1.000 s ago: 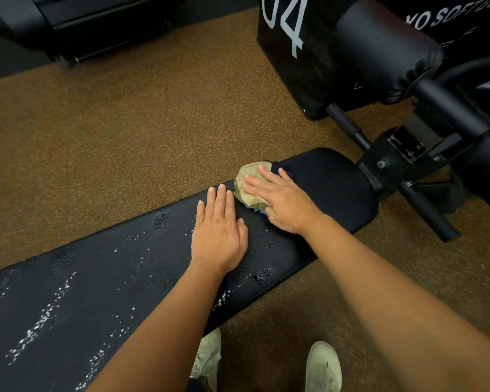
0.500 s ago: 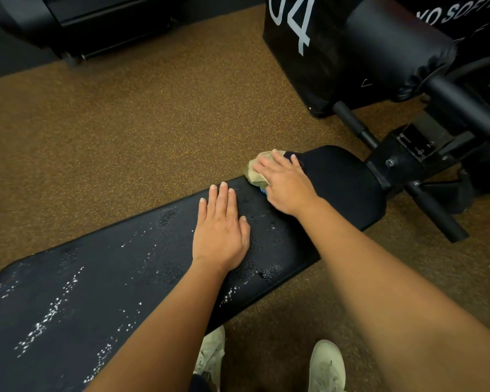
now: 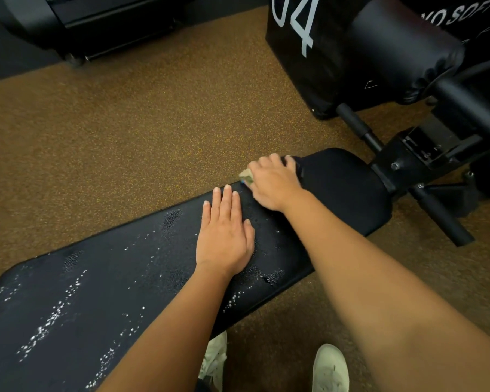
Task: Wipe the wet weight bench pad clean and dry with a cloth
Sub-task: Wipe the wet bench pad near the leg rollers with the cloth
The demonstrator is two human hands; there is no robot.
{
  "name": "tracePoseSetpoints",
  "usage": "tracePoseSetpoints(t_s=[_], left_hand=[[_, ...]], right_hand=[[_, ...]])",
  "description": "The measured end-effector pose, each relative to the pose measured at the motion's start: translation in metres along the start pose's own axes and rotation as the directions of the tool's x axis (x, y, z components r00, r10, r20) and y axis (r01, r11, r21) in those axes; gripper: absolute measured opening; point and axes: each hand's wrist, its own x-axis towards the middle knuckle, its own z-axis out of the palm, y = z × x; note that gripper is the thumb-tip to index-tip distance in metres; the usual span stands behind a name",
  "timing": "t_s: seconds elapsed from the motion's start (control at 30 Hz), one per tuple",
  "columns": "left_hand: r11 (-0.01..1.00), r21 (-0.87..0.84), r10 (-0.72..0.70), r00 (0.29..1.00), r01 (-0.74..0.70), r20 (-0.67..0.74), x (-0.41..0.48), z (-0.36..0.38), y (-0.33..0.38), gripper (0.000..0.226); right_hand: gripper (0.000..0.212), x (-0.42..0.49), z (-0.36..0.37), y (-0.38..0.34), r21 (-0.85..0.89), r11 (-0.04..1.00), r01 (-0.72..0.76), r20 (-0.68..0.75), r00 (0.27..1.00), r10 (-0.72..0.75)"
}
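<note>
fingers (image 3: 268,162) of the right hand (image 3: 275,185) curled round the cloth (image 3: 246,176) at the surface's (image 3: 345,193) edge, left hand (image 3: 225,236) flat and straight-fingered; overlapping strokes toward the droplets (image 3: 48,321) seemed wisest.

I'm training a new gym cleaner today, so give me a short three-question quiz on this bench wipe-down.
1. True or false: the left hand lies flat on the pad.
2. The cloth is: A under the right hand at the pad's far edge; B on the floor; C under the left hand.
3. Fill in: droplets mostly cover the pad's ___ part, seen from the camera.
Key: 1 true; 2 A; 3 left.
</note>
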Motion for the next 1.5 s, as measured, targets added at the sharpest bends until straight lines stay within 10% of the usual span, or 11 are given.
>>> tracePoseSetpoints(t_s=[0.13, 0.33, 0.57, 0.77, 0.93, 1.13, 1.33, 1.5], left_hand=[[1.000, -0.005, -0.002, 1.000, 0.002, -0.002, -0.001, -0.001, -0.001, 0.072], [1.000, -0.018, -0.004, 1.000, 0.004, -0.004, 0.000, -0.001, 0.000, 0.071], [0.999, -0.038, -0.008, 1.000, 0.007, -0.027, -0.001, -0.001, 0.000, 0.073], [0.996, -0.019, -0.088, 0.996, 0.088, -0.019, -0.002, -0.001, -0.001, 0.077], [0.994, -0.004, -0.110, 0.994, 0.110, 0.005, -0.004, -0.001, -0.002, 0.078], [0.993, 0.003, -0.116, 0.993, 0.116, -0.002, -0.007, -0.001, -0.008, 0.077], [0.993, 0.011, -0.114, 0.993, 0.114, 0.016, -0.008, -0.002, -0.008, 0.077], [0.993, 0.023, -0.113, 0.994, 0.113, 0.010, -0.007, -0.001, -0.007, 0.077]], right_hand=[[0.034, 0.000, 0.004, 0.009, -0.005, 0.994, 0.107, -0.035, 0.994, -0.107], [0.036, 0.022, -0.001, 0.014, -0.086, 0.988, -0.128, 0.004, 0.992, 0.129], [0.035, 0.010, 0.002, 0.010, 0.006, 0.986, 0.168, 0.004, 0.986, -0.168], [0.036, 0.009, 0.002, 0.016, -0.072, 0.996, -0.059, 0.000, 0.998, 0.059], [0.043, -0.006, 0.009, 0.003, 0.041, 0.986, 0.162, -0.047, 0.986, -0.160], [0.036, 0.004, 0.000, 0.007, -0.011, 0.999, -0.030, 0.014, 0.999, 0.031], [0.043, -0.005, 0.008, 0.001, 0.073, 0.968, 0.239, -0.018, 0.971, -0.238], [0.036, 0.007, -0.001, 0.000, 0.000, 1.000, 0.022, 0.062, 0.998, -0.022]])
